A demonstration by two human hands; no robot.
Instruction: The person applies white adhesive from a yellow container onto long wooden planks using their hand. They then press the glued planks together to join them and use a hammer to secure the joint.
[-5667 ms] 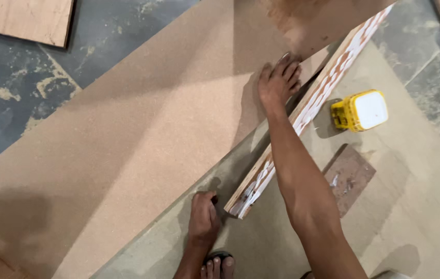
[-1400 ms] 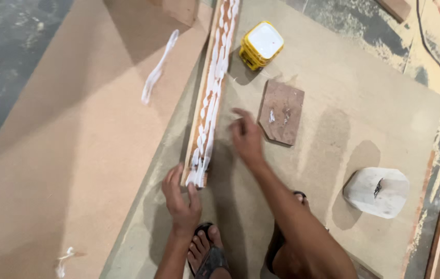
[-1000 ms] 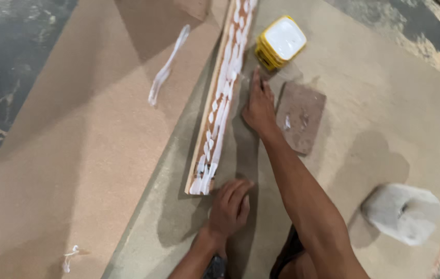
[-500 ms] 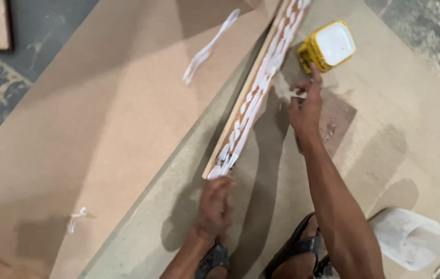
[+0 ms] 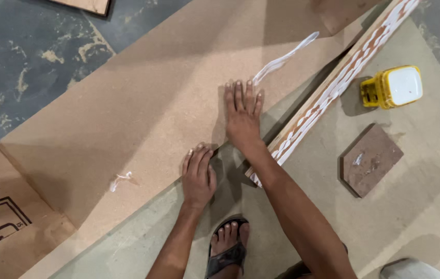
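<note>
My right hand (image 5: pixel 242 114) lies flat, fingers spread, on the edge of a large brown fibreboard sheet (image 5: pixel 142 108). My left hand (image 5: pixel 198 174) rests palm down on the same edge, a little nearer to me. Neither hand holds anything. A long wooden strip (image 5: pixel 333 90) smeared with white glue runs diagonally just right of my right forearm. A streak of white glue (image 5: pixel 283 59) lies on the sheet beyond my right fingertips, and a small dab of glue (image 5: pixel 120 180) sits left of my left hand.
A yellow container with a white lid (image 5: pixel 393 87) stands to the right of the strip. A small brown board piece (image 5: pixel 370 159) lies below it on a greenish-brown sheet (image 5: pixel 426 206). My sandalled foot (image 5: pixel 227 245) is below the hands. Printed cardboard (image 5: pixel 0 227) lies bottom left.
My right hand left the small board piece and crossed the strip to press on the large sheet. My left hand moved up from the strip's near end onto the sheet's edge.
</note>
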